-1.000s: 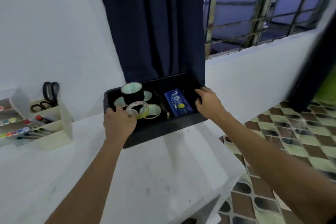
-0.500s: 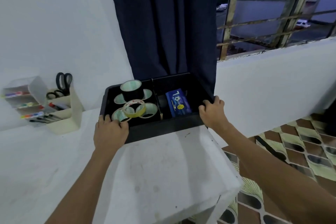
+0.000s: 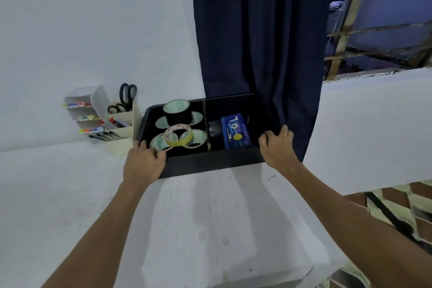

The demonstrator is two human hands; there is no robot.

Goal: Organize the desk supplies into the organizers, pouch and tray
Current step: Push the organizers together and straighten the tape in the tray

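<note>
Here, the black tray (image 3: 210,162) sits at the desk's (image 3: 70,194) back edge, tape rolls (image 3: 178,138) and blue pouch (image 3: 236,132) inside. Left hand (image 3: 143,163) and right hand (image 3: 278,147) each curl over a front corner. Likely rigid, modest weight; loose rolls may slide.

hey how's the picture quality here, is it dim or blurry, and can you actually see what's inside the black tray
Head view: dim, bluish light, soft focus; wide-angle bending shows along the curtain and the table edge. The black tray interior is very dark, yet the tape rolls and blue pouch read clearly. Left hand and right hand look sharp enough, without motion blur.
</note>
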